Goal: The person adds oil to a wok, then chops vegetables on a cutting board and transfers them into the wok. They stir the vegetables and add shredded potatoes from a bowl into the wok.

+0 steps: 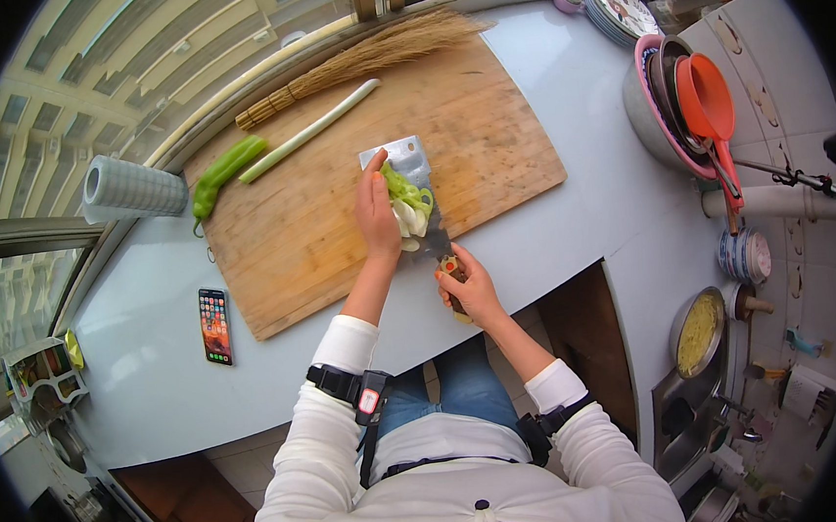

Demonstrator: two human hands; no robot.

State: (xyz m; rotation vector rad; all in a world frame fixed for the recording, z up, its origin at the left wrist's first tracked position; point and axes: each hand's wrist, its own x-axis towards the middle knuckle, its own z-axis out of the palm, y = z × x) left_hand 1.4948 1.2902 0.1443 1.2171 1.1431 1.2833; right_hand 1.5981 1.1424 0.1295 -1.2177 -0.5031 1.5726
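My right hand (473, 286) grips the handle (455, 302) of a cleaver. Its broad metal blade (405, 149) lies flat over the near part of the wooden cutting board (300, 255), pointing away from me. On the blade sits a small heap of sliced green pepper (405, 186) and white scallion slices (409, 220). My left hand (376, 216) is held on edge along the heap's left side, fingers stretched out and touching it. Further back on the board are a long scallion stalk (312, 132) and a whole green pepper (223, 175), which overhangs the left edge.
A straw whisk broom (358, 59) lies along the board's back edge. A roll of plastic bags (136, 187) and a smartphone (215, 326) are at left. Stacked basins (642, 114), plates (615, 10) and a bowl of yellow shreds (701, 333) stand at right.
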